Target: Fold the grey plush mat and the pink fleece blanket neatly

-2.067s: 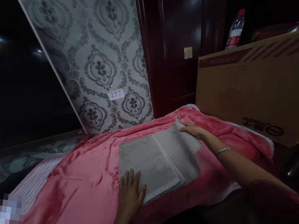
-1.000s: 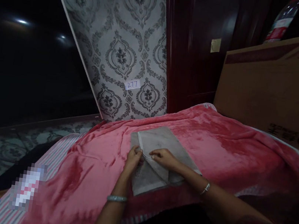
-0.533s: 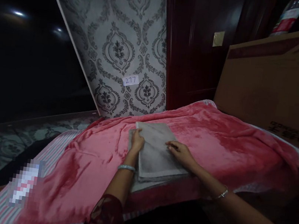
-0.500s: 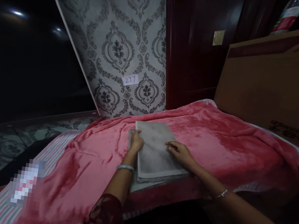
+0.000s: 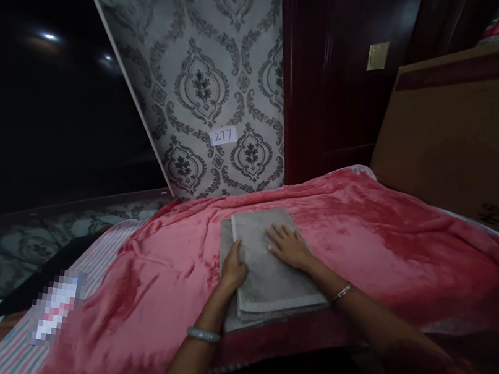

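A folded grey towel (image 5: 267, 283) lies in layers on the pink-red plush blanket (image 5: 340, 238), with a pale hem along its near edge. Its upper fold sits slightly to the right of the layer beneath, which shows at the left side. My left hand (image 5: 235, 266) grips the towel's left edge, thumb on top; its other fingers are mostly hidden. Spread flat on the upper part of the towel is my right hand (image 5: 290, 247), fingers apart.
A striped cloth (image 5: 115, 239) shows from under the blanket at left. The large dark screen (image 5: 56, 102) stands on the left. Behind the blanket are a patterned wall with a numbered label (image 5: 223, 136) and a dark red door panel (image 5: 337, 100). A cardboard box (image 5: 467, 138) stands at right.
My right hand has opened from bent fingers at the towel's right side to lie flat on it. The left hand has slid down the left edge. The view has shifted slightly.
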Tool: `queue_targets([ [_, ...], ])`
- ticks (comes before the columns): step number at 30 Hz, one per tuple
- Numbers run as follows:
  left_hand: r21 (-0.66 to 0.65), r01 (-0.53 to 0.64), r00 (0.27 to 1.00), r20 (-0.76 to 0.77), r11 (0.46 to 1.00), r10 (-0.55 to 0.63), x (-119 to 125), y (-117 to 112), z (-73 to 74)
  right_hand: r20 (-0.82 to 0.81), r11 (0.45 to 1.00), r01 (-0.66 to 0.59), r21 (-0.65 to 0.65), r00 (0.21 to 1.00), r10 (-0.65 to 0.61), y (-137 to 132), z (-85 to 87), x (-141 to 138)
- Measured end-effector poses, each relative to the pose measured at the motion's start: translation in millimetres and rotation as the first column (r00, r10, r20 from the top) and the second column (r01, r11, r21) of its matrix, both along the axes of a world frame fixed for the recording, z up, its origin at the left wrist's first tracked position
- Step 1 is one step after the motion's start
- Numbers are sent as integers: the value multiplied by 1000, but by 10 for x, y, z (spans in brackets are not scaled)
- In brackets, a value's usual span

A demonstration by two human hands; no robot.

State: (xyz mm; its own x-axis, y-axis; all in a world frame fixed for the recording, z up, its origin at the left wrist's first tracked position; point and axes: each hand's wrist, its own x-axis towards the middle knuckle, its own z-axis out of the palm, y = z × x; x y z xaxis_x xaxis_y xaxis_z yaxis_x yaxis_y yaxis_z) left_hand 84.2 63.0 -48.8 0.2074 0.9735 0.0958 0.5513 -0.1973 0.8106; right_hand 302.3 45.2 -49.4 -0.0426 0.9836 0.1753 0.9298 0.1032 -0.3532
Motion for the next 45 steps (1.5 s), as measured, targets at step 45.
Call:
queue_targets([
  [45,299,77,874,-479,951,80,97,381,158,-353,973,227,-39,908,-225,-1005,-90,659],
])
